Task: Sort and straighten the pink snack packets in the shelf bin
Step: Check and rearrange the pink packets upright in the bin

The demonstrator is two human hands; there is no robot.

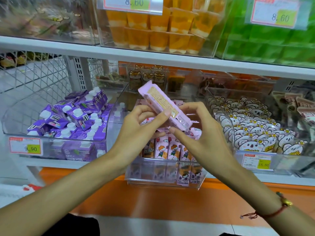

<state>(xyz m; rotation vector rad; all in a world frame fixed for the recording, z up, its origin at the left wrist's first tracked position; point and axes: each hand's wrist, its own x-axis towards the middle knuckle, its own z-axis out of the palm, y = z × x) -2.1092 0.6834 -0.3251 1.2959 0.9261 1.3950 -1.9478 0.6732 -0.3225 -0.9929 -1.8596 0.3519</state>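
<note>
Nearest: both forearms reach in, red cord bracelet point(279, 207) on the right wrist. Beyond them, clear shelf bin point(163, 178) at the shelf front holds the pink snack packets point(170, 149). Front row stands upright, faces fwd, looks tidy; packets behind it lie flat/jumbled w/ no clear order. So judged partway: front row done, rear of bin left, plus the one in hand.

Hands, held above the bin: one pink packet point(163, 106) lifted clear of the rest, tilted, back label toward camera, upper end pointing up-left. Left hand point(144, 126) pinches its lower part, thumb on top, fingers curled under. Right hand point(196, 128) also curled, fingertips on the packet's lower-right end; looks like a pinch from both sides, prob. turning it to match the row.

Further out: purple cartons point(75, 116) in the bin to the left, koala-print packs point(255, 133) to the right. Shelf above: orange jelly cups point(158, 31), price tag point(134, 2).
</note>
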